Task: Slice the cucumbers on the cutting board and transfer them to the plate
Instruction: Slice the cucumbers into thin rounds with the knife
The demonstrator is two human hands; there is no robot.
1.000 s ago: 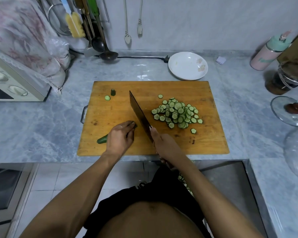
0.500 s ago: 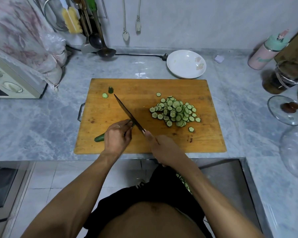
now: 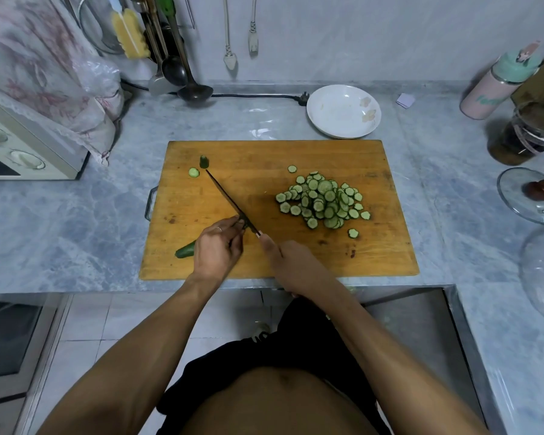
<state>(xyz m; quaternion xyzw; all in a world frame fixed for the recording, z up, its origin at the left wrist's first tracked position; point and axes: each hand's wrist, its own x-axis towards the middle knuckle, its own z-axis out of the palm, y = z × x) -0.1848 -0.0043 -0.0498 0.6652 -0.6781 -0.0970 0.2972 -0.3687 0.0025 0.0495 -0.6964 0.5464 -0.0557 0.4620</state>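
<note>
Here left hand (image 3: 215,251) curls over cucumber (image 3: 185,250) near cutting board (image 3: 390,246) front-left edge, fingertips pinning it by the blade. Right hand (image 3: 291,265) grips knife (image 3: 230,202) handle, fingers wrapped, blade angled toward far-left. Slice pile (image 3: 324,202) sits on board's right half; end piece (image 3: 204,161) and one slice (image 3: 193,172) far-left. Plate (image 3: 324,127) just behind board.

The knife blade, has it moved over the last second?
Yes. The knife has tipped from showing its broad side to edge-on, and its tip has swung left toward the cucumber end piece on the cutting board.
</note>
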